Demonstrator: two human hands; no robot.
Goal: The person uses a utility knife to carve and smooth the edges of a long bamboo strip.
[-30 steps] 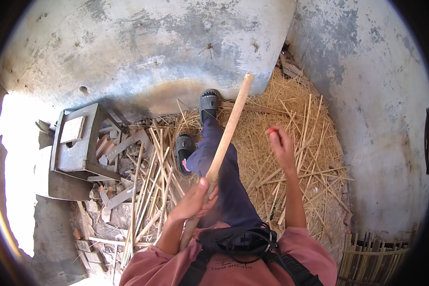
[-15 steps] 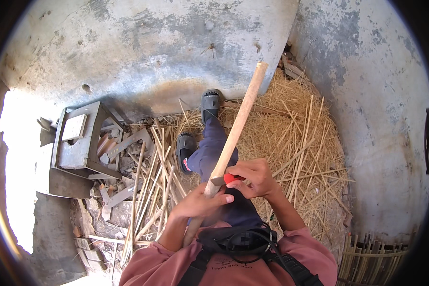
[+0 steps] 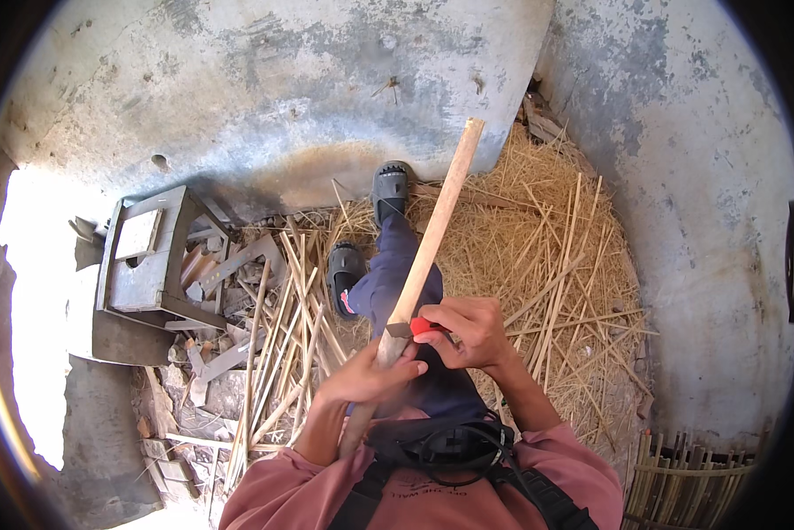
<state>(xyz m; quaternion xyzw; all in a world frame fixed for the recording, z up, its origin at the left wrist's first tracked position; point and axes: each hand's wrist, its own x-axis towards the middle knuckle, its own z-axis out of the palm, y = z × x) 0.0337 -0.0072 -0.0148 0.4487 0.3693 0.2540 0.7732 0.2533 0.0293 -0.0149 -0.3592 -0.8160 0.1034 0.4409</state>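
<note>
A long pale wooden stick (image 3: pixel 437 230) slants up and away from my lap, its far end lighter and shaved smooth. My left hand (image 3: pixel 362 374) is wrapped round its lower, darker part, thumb toward the right. My right hand (image 3: pixel 468 332) grips a small knife by its red handle (image 3: pixel 422 327), just above my left fingers. The short grey blade (image 3: pixel 399 330) lies across the stick where the bare pale wood meets the darker surface. Much of the handle is hidden in my right fingers.
Straw and shavings (image 3: pixel 538 238) cover the floor to the right; thin strips (image 3: pixel 278 344) lie in a pile to the left. Beyond them stands an old wooden stool-like frame (image 3: pixel 150 256) among scraps. Weathered walls (image 3: pixel 309 79) close in ahead and right. A slatted basket (image 3: pixel 688 486) sits lower right.
The stick's far end has swung slightly left. My right hand and the knife have shifted a little left and up, and the blade has turned on the stick. My left hand keeps its hold.
</note>
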